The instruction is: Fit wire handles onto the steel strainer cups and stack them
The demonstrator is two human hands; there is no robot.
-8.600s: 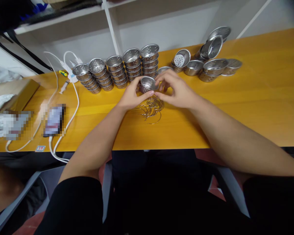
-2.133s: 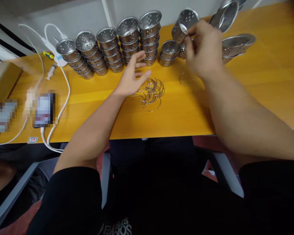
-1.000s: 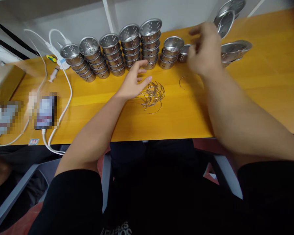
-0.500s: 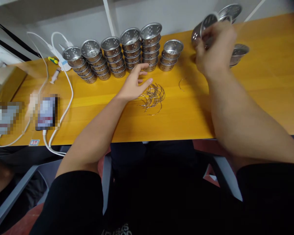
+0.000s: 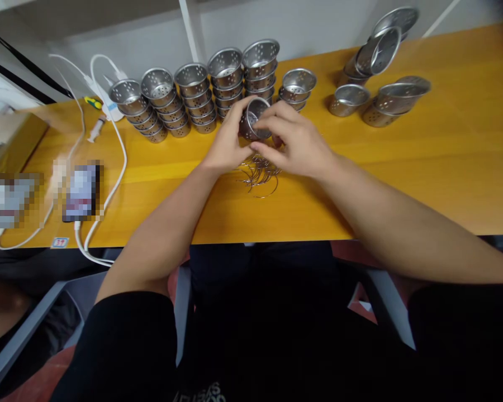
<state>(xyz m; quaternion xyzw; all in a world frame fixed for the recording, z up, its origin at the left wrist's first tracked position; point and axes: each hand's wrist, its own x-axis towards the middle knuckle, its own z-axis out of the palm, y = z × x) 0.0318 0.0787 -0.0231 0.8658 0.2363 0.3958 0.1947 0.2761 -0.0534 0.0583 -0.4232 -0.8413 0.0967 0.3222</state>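
Note:
A small perforated metal cup (image 5: pixel 255 117) is held tilted above the table, its mouth facing me. My left hand (image 5: pixel 227 140) wraps round its left side. My right hand (image 5: pixel 298 140) is closed at the cup's right side, with bent fingers at the rim and opening; its fingertips are partly hidden. Just below both hands lies a pile of thin curved metal wires (image 5: pixel 260 177), partly covered by my right hand. Behind the held cup, a short stack of like cups (image 5: pixel 298 84) is partly hidden by my right hand.
Several tall stacks of perforated cups (image 5: pixel 195 100) line the back left. More cups (image 5: pixel 349 101) stand or lean at the back right. A phone (image 5: pixel 81 192) with white cables, a syringe (image 5: pixel 95 129) and a cardboard box (image 5: pixel 23 139) are at left.
My right hand has come from the cups at the back right to the middle, bringing a cup. My left hand, earlier open and without a cup, is now closed round it.

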